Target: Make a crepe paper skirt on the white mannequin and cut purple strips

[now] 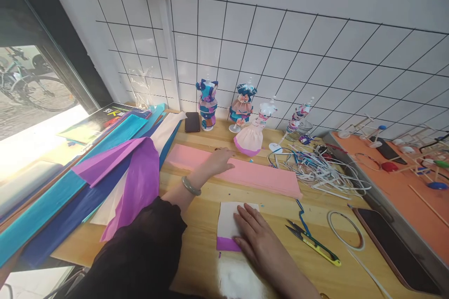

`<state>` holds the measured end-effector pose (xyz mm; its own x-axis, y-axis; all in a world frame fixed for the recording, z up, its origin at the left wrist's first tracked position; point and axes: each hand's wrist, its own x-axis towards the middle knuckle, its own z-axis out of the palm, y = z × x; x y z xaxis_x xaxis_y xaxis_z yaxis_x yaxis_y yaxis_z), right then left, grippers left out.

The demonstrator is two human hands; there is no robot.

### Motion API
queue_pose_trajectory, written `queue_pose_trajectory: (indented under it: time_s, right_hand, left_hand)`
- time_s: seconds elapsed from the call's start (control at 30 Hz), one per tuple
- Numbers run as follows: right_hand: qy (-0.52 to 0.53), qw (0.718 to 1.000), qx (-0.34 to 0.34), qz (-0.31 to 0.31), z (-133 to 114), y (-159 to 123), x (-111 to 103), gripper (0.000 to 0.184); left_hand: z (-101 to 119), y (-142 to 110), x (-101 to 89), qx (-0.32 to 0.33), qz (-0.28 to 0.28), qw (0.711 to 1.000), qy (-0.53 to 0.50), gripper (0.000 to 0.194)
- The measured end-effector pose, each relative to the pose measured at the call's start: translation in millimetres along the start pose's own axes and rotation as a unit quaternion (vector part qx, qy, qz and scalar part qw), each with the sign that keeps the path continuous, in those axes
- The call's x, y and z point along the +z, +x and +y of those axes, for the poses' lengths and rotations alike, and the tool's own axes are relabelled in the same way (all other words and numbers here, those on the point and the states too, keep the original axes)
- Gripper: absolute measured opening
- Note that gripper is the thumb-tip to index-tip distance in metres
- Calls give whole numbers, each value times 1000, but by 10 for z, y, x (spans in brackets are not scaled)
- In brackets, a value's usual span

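I have my right fingers (pixel 248 217) spread on white-purple paper (pixel 227 222); beyond, left fingers (pixel 226 153) over pink paper (pixel 263 175), grip unclear.

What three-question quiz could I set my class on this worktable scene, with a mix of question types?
1. Which hand rests on the purple-edged white sheet?
2. True or false: the snips lie to the right of that sheet.
3. What colour is the long strip beneath the left hand? A: blue. B: pink. C: green.

Key: 1. The right hand; 2. True; 3. B.
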<state>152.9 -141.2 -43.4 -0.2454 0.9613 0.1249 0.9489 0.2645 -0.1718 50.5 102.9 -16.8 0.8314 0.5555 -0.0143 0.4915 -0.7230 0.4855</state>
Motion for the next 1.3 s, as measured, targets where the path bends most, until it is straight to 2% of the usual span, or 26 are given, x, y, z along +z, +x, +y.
queue_pose_trajectory:
  time_s: [0.1,0.23,0.37,0.5,0.7,0.87,0.97,1.13,1.23,1.3]
  right_hand:
    - [24,1000,9,1,-23,17,-50,42]
    - [63,998,23,-9,21,52,-154,40]
    - [94,995,33,17,240,67,-217,38]
    - [84,993,75,46,529,73,-204,39]
    - [-15,995,56,77,817,204,-97,42]
    - [-116,989,28,83,961,404,0,34]
    - [-128,989,19,76,1018,465,27,32]
    - [-132,988,1,77,1051,488,22,38]
    - [-128,989,0,80,1049,500,-4,38]
    - [-124,989,4,83,1048,509,-19,40]
  left_hand:
    - [-86,-13,38,15,6,1000,12,59]
    - [-136,-20,111,21,-45,998,41,73]
    - [-165,5,208,-6,-96,993,65,95]
    - [-179,8,287,-12,-89,993,72,106]
    - [-164,-15,329,-11,-72,994,85,106]
    - [-153,-55,362,-9,-44,995,85,107]
    - [-149,-83,381,-2,-26,996,82,103]
    - [-119,-157,350,13,-18,996,86,93]
    - [-71,-244,306,37,-23,994,99,87]
    - [-35,-306,282,61,-3,991,120,79]
